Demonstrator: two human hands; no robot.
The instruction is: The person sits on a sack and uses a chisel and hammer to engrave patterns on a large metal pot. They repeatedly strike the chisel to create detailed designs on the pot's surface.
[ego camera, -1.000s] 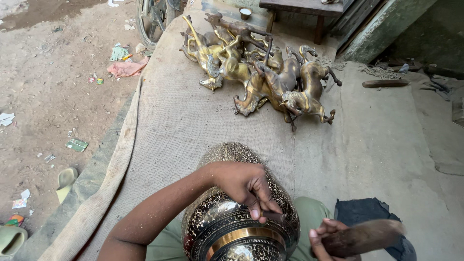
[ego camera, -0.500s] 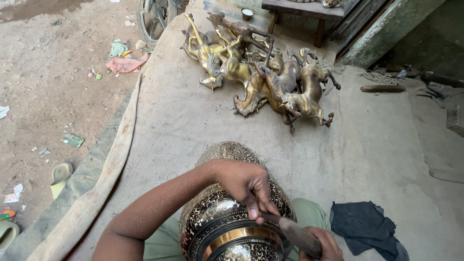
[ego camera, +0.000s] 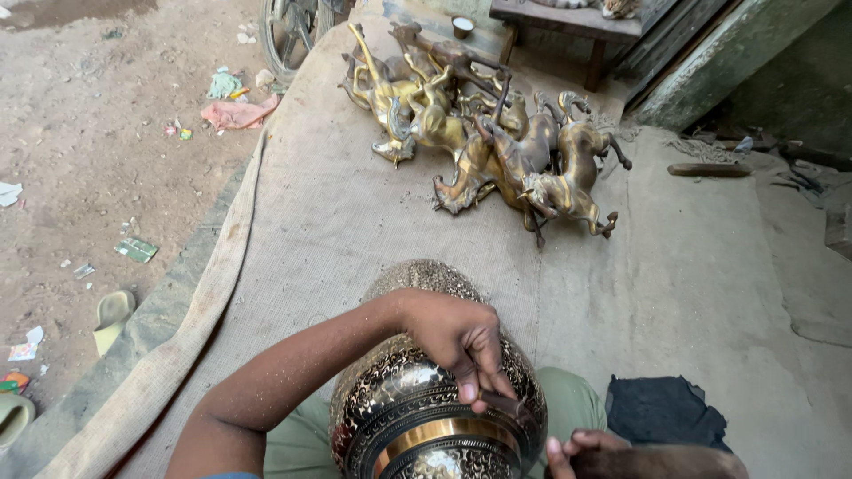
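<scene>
An engraved brass vase (ego camera: pixel 399 417) with dark patterned bands and a plain gold ring lies on its side across my lap. My left hand (ego camera: pixel 457 341) rests on its shoulder, thumb and fingers pinched on a small dark chisel (ego camera: pixel 504 404) whose tip touches the metal. At the bottom edge, just right of the vase, my right hand (ego camera: pixel 581 443) grips a dark wooden mallet (ego camera: pixel 661 461), a short way from the chisel. The mallet's far end is cut off by the frame.
A heap of brass horse figures (ego camera: pixel 497 142) lies at the far end of the burlap mat (ego camera: pixel 337 222). A dark cloth (ego camera: pixel 661 410) sits by my right knee. A wheel (ego camera: pixel 288 31) and a wooden bench (ego camera: pixel 568 22) stand beyond. Dirt ground with litter and a sandal (ego camera: pixel 113 315) lies left.
The right hand swung the mallet in from the right against the chisel, then drew it back low to the right. The left hand kept the chisel on the vase.
</scene>
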